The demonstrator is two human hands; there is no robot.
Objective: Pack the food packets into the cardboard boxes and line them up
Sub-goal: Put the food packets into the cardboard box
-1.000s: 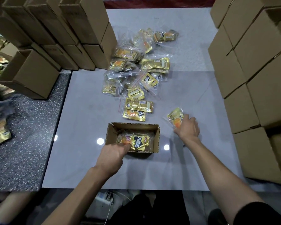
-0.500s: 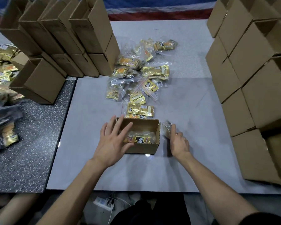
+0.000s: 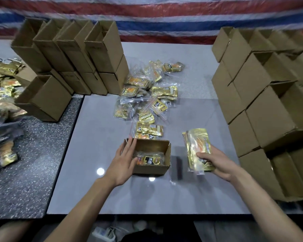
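Resting along the left wall of the open box [image 3: 151,169], the left hand [image 3: 123,163] lies flat with its fingers straight and loosely together, the tips reaching the box's far left corner. That box sits on the pale table [image 3: 98,145] with one bagged packet [image 3: 148,159] lying in its bottom. Just to the right of the box, the right hand [image 3: 217,163] grips a gold packet [image 3: 196,145] by its near end, thumb on top and fingers curled beneath, the packet's far end pointing away from the person. Right behind the box a heap of packets [image 3: 147,95] trails off across the table, the nearest ones almost touching the box's back wall. Further back and to the left of the box rises a stack of empty cartons [image 3: 87,55], with a lone carton [image 3: 45,96] on the speckled counter [image 3: 30,163] beside it. Well to the right of the box a second wall of cartons [image 3: 252,95] is piled high. A striped tarp [image 3: 164,18] hangs beyond everything.
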